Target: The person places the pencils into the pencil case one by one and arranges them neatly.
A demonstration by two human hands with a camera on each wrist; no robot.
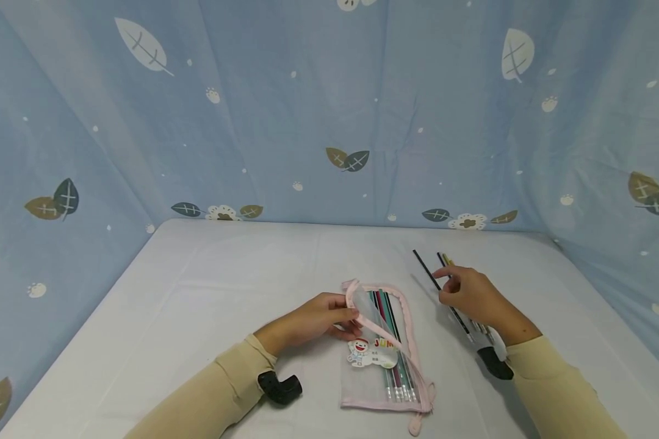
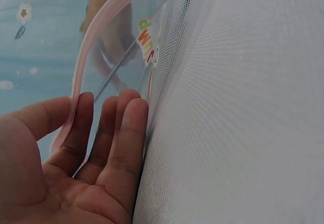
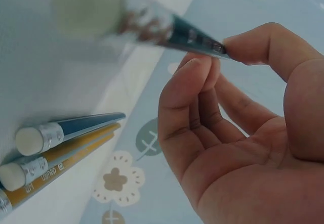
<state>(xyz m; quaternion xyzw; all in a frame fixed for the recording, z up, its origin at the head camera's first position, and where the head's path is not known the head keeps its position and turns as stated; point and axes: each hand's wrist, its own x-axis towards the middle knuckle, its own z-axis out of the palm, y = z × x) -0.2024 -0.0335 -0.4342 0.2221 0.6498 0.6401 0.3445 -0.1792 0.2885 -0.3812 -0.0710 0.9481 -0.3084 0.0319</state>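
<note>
A clear mesh pencil case (image 1: pixel 357 387) with pink trim lies on the white table in the head view, several pencils (image 1: pixel 401 381) inside it. My left hand (image 1: pixel 329 314) pinches its pink edge (image 2: pixel 83 62) between thumb and index finger, holding the flap lifted. To the right of the case, my right hand (image 1: pixel 475 296) holds a dark pencil (image 3: pixel 195 36) between thumb and fingertips, its white eraser end (image 3: pixel 88 6) close to the right wrist camera. Beside that hand lie a dark blue pencil (image 3: pixel 93 123) and yellow pencils (image 3: pixel 76 155), partly covered by it in the head view.
Behind the white table (image 1: pixel 241 262) hangs a blue curtain (image 1: pixel 285 110) with leaf and flower prints. A black wrist camera (image 1: pixel 280 388) is worn on the left sleeve, another black device (image 1: pixel 495 364) on the right. A pink zip pull (image 1: pixel 415 425) hangs from the case's near corner.
</note>
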